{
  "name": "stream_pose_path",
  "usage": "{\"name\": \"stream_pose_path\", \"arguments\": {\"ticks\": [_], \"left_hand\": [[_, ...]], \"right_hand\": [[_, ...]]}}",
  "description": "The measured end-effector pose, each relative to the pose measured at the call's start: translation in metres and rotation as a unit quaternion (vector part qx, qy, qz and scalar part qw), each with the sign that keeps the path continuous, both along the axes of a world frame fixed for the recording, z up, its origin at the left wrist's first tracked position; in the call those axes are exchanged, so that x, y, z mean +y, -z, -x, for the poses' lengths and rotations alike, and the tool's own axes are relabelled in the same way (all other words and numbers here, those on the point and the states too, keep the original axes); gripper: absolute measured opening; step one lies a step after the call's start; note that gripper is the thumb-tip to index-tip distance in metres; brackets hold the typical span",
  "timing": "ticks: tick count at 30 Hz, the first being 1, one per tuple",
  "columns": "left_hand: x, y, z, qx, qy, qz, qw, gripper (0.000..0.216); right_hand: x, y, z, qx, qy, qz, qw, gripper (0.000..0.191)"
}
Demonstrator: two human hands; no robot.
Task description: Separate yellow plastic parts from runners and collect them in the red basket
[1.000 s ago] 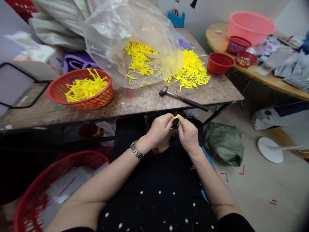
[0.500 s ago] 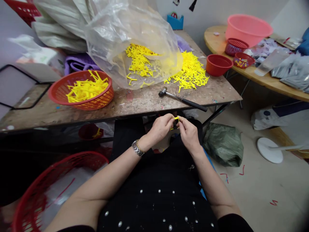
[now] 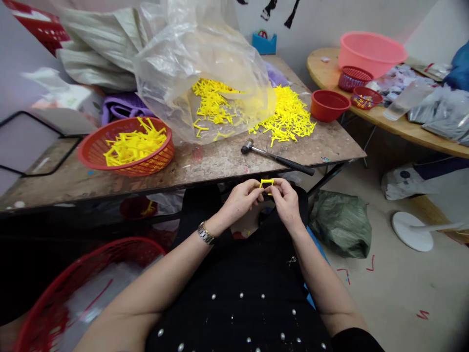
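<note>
Above my lap, just in front of the worktable's edge, my left hand [image 3: 244, 198] and my right hand [image 3: 286, 201] pinch a small yellow plastic piece [image 3: 267, 181] between them. Its bar spans the gap between the fingertips, with short bent ends going down into each hand. Some yellow also shows under the right fingers, partly hidden. On the table beyond lies a loose pile of yellow plastic pieces [image 3: 291, 115]. More of them fill an orange-red basket [image 3: 90, 151] at the left. A hammer [image 3: 276, 157] with a black handle rests near the table edge.
A large clear plastic bag [image 3: 164, 73] stands open over part of the pile. A red bowl [image 3: 330, 106] sits at the table's right corner. Below are a big red basket [image 3: 44, 298] at left and a green sack [image 3: 340, 222] at right. A round wooden table [image 3: 399, 117] holds basins.
Both hands have turned the yellow piece and moved slightly apart, so more of its bar and bent ends shows. The camera view has tilted up a little.
</note>
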State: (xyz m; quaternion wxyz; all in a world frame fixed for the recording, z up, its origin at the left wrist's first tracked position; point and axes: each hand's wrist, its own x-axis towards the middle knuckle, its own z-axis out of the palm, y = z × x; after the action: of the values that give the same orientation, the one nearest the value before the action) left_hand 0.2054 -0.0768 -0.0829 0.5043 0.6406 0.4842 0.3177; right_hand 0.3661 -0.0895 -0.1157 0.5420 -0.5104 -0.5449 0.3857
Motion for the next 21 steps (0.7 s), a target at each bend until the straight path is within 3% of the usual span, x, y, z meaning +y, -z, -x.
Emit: {"name": "stream_pose_path", "arguments": {"ticks": [7, 13, 17, 21], "left_hand": [[0.006, 0.000, 0.011, 0.034, -0.046, -0.088, 0.994, 0.024], [0.021, -0.015, 0.029, 0.114, -0.082, -0.198, 0.970, 0.022], [0.037, -0.021, 0.045, 0.220, -0.105, -0.277, 0.929, 0.020], [0.052, -0.025, 0.055, 0.311, -0.116, -0.307, 0.892, 0.021]], "right_hand": [[0.007, -0.001, 0.009, 0.033, -0.025, -0.003, 0.999, 0.019], [0.017, -0.011, -0.005, -0.114, 0.006, -0.069, 0.991, 0.021], [0.031, -0.029, -0.022, -0.268, 0.040, -0.159, 0.949, 0.019], [0.050, -0.041, -0.034, -0.407, 0.054, -0.165, 0.897, 0.024]]}}
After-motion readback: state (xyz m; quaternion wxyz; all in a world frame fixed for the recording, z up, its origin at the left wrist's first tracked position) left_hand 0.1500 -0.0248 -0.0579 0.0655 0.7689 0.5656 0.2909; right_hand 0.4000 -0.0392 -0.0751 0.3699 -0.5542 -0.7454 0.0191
